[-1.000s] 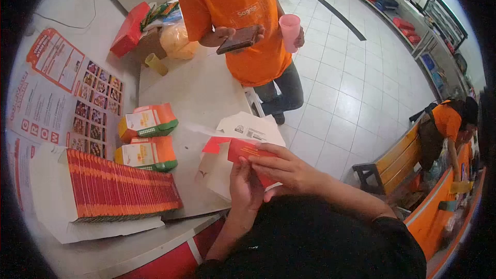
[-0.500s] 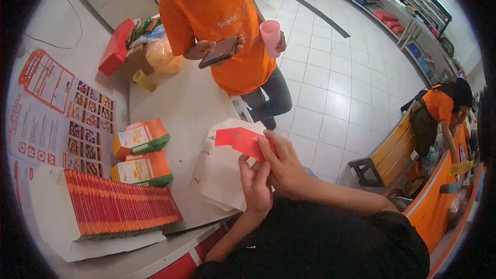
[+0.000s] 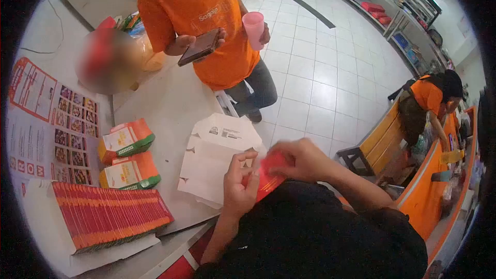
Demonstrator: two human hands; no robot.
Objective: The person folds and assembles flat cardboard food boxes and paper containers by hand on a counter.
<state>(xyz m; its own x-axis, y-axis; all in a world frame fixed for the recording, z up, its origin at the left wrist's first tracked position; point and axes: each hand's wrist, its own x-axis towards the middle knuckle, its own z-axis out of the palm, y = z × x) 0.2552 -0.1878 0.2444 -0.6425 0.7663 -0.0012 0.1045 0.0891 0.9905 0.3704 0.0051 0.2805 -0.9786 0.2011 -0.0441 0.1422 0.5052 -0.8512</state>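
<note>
A red folded paper carton [image 3: 268, 176] with yellow markings is between my two hands, close to my body. My right hand [image 3: 306, 159] grips its right side and is slightly blurred. At its left edge, my left hand [image 3: 239, 186] has curled fingers, with red showing between thumb and fingers. Beneath and beyond the hands, flattened white cartons [image 3: 211, 163] with notched edges and a small printed label lie stacked on the table. The carton's lower part is partly hidden by the right hand and the dark shirt.
A long row of red-orange folded cartons [image 3: 111, 216] stands at the left, near two orange-green boxes [image 3: 126, 169]. Across the table [image 3: 155, 98], a person [image 3: 199, 20] holds a phone [image 3: 200, 47] and pink cup [image 3: 254, 31]. Another person [image 3: 428, 95] bends by a wooden bench [image 3: 380, 139].
The red carton has come down toward my body and turned, its bright inner face no longer upward. My right hand has shifted right. More of the white cartons shows, and the view has shifted.
</note>
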